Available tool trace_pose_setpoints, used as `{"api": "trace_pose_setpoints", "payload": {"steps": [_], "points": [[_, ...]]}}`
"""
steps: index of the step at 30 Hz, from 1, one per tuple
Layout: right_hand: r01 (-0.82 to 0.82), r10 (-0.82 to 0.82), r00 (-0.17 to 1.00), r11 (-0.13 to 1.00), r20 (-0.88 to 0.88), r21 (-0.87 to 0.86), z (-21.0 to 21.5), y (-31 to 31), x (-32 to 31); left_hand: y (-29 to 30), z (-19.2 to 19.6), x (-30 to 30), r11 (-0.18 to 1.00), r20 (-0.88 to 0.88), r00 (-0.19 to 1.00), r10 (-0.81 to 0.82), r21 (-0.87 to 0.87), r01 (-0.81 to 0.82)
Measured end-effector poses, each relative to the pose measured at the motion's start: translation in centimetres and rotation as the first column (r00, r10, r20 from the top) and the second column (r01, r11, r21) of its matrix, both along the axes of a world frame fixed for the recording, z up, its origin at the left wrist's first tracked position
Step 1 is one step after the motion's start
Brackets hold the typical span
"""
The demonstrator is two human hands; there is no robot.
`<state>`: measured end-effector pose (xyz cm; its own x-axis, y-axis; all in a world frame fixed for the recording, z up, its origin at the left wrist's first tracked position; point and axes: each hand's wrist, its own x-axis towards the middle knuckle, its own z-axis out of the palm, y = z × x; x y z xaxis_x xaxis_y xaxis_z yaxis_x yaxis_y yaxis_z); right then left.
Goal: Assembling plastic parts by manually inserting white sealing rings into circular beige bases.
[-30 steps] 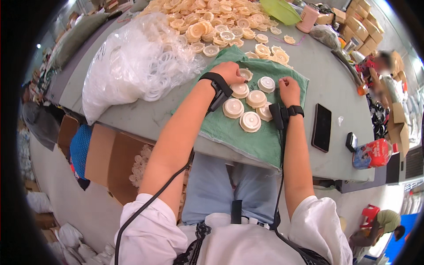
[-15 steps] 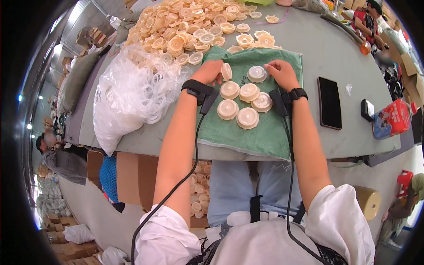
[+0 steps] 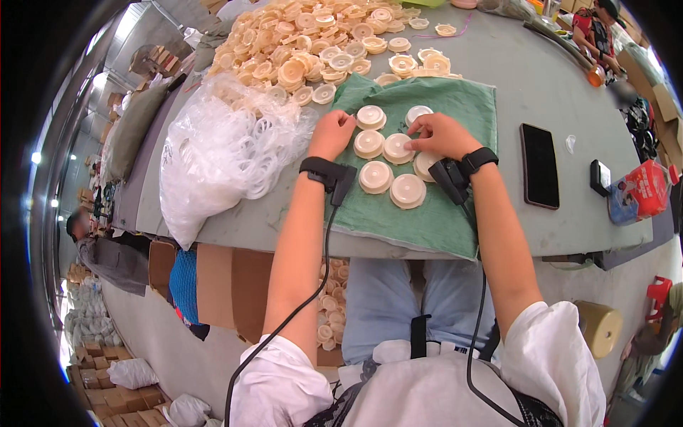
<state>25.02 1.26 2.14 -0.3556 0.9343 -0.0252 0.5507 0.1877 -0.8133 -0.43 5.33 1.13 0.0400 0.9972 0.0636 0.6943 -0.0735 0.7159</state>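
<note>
Several round cream plastic caps [image 3: 375, 177] lie flat in loose rows on a green woven sack [image 3: 441, 228]. A paler, whitish cap [image 3: 418, 114] sits at the far right of the group, partly behind my right hand [image 3: 440, 135]. That hand hovers over the caps, thumb and fingers apart, the thumb by a middle cap [image 3: 397, 148]; another cap is partly covered by the wrist device. My left hand [image 3: 333, 135] is closed at the sack's left edge, beside the far left cap [image 3: 371, 117]. Whatever its fingertips hold, if anything, is too small to make out.
A big heap of similar caps [image 3: 299, 50] covers the table's far left. A clear plastic bag of white rings [image 3: 220, 156] lies left of the sack. On the right are a black phone [image 3: 540, 167], a small black box [image 3: 600, 178] and a red-and-blue package [image 3: 638, 192].
The cap tilted in my left hand now lies flat on the sack. My left hand has drawn back to the left. My right hand has moved nearer, over the middle caps.
</note>
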Motion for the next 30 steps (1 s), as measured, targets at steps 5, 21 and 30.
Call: {"api": "trace_pose_setpoints", "payload": {"steps": [5, 21, 30], "points": [[0.083, -0.078, 0.993, 0.995, -0.085, 0.058, -1.0, 0.7, 0.4, -3.2, 2.9, 0.4, 0.914, 0.005, 0.988, 0.151, 0.379, -0.142], [0.24, -0.218, 0.945, 0.969, -0.242, 0.064, -2.2, 1.4, 0.9, 0.3, 1.8, -11.8, 0.914, -0.674, 0.668, 0.316, 0.028, -0.404], [0.228, -0.204, 0.94, 0.972, -0.273, 0.056, -2.5, 1.8, 0.6, 0.4, 1.0, -14.6, 0.889, -0.46, 0.766, 0.449, 0.315, -0.332]]}}
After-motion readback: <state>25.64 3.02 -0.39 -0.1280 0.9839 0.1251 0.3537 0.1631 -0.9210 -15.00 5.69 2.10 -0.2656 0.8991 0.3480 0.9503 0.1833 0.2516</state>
